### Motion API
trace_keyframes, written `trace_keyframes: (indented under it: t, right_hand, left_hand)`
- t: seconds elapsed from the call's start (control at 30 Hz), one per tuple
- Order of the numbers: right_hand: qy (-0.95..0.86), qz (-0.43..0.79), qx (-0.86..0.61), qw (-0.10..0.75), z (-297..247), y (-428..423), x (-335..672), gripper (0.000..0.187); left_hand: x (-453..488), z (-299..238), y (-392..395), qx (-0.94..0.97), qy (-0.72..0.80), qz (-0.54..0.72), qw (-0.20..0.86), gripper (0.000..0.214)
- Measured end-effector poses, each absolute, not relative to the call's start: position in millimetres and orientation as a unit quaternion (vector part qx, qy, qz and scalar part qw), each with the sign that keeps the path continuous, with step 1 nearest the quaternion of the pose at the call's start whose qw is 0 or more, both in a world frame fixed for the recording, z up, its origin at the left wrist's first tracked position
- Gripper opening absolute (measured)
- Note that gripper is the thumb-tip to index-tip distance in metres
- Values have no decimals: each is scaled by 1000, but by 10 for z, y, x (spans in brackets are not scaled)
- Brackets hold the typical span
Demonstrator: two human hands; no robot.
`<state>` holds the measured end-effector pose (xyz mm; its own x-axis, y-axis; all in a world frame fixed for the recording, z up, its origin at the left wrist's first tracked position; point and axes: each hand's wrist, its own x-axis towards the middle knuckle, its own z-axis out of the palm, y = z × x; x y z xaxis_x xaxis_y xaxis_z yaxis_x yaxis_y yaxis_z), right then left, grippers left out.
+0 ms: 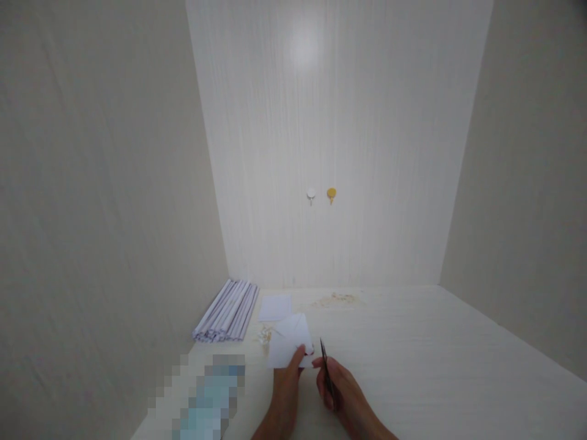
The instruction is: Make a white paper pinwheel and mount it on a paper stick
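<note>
My left hand (285, 382) pinches the near edge of a white folded paper (291, 342) that lies on the pale table (413, 354). My right hand (337, 385) sits just to the right of it, fingers closed round thin dark tweezers (325, 360) whose tips point up and away toward the paper's right corner. A second white sheet (275, 307) lies flat just beyond the folded one. A small pale gold bit (266, 334) rests to the left of the paper.
A stack of folded white and lilac papers (227, 319) lies at the back left against the wall. Some yellowish specks (337, 299) are scattered near the back wall. Two small hooks, white (310, 195) and yellow (331, 194), are stuck on the back wall. A blurred patch (206, 397) sits at the near left.
</note>
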<state>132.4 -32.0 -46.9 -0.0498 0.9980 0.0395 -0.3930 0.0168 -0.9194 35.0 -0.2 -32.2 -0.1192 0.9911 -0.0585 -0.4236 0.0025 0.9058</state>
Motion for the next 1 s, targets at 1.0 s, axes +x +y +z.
trace_keyframes:
  t: [1.0]
  right_hand:
    - [-543,508,-465,480,-424,-388,1311,41]
  left_hand:
    - [310,-301,17,299,326,618,650,14]
